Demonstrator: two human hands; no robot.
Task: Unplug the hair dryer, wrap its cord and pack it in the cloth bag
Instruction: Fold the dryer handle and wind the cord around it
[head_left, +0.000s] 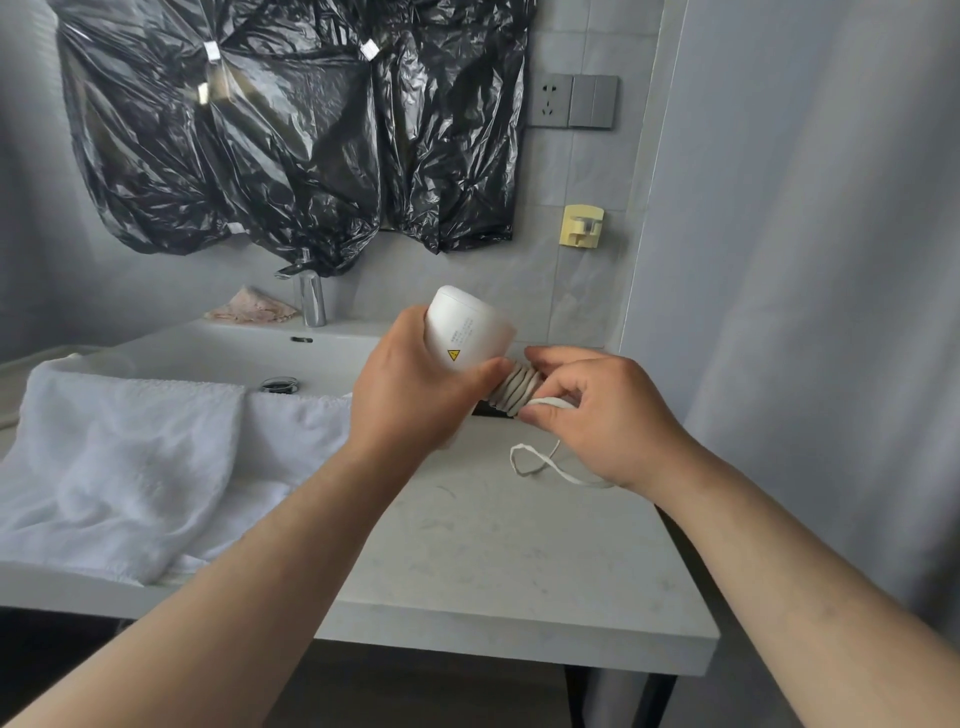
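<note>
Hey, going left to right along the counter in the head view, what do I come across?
White towel → left hand, gripping the hair dryer → wound cord → right hand.

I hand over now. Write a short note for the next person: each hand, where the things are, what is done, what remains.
Left hand grips the hair dryer body above the countertop.
Right hand pinches the cord at the handle.
Done: wall socket holds no plug; several turns wound round the handle.
To do: wind the loose tail trailing onto the countertop, then pack. Cloth bag not identified in view.
</note>
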